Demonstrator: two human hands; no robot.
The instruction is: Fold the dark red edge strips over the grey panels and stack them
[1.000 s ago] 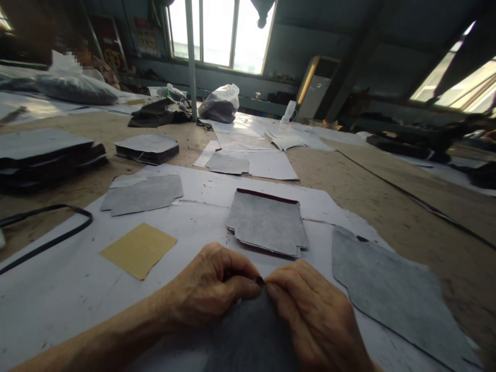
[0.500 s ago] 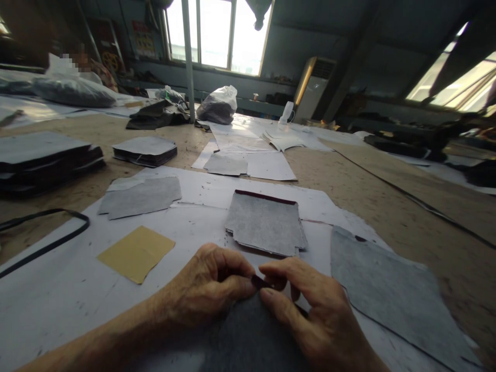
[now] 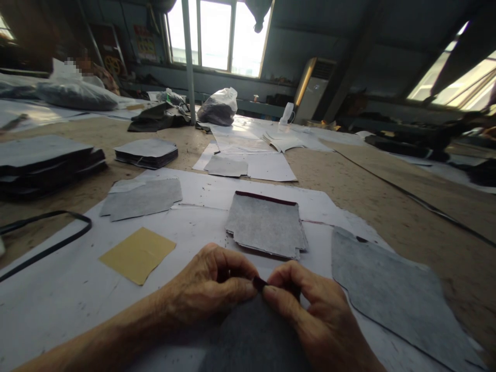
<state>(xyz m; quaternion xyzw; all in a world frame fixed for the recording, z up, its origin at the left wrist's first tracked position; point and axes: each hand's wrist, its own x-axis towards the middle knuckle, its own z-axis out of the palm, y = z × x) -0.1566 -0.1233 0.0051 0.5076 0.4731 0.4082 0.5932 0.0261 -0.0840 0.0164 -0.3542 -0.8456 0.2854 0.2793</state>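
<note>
A grey-backed sheet of material (image 3: 258,330) with a dark maroon edge is pinched between both of my hands, close to me. My left hand (image 3: 213,281) grips its top edge with thumb and forefinger. Just to the right, my right hand (image 3: 310,305) pinches the same edge, where a small maroon strip is turned over. The sheet's lower part runs out of view at the bottom. Beyond my hands lies a small stack of grey pieces (image 3: 267,225) with a folded maroon top edge. To the right is a larger grey piece (image 3: 395,289).
White paper (image 3: 70,289) covers the near table. On it lie a tan square (image 3: 138,255) and another grey piece (image 3: 143,199). Stacks of dark pieces (image 3: 42,160) and a black strap (image 3: 50,248) are at left. A post (image 3: 189,67) and filled plastic bag (image 3: 219,107) stand farther back.
My right thumb and forefinger have closed in on the sheet's edge, and more of the maroon strip shows between my hands. My left hand keeps its pinch.
</note>
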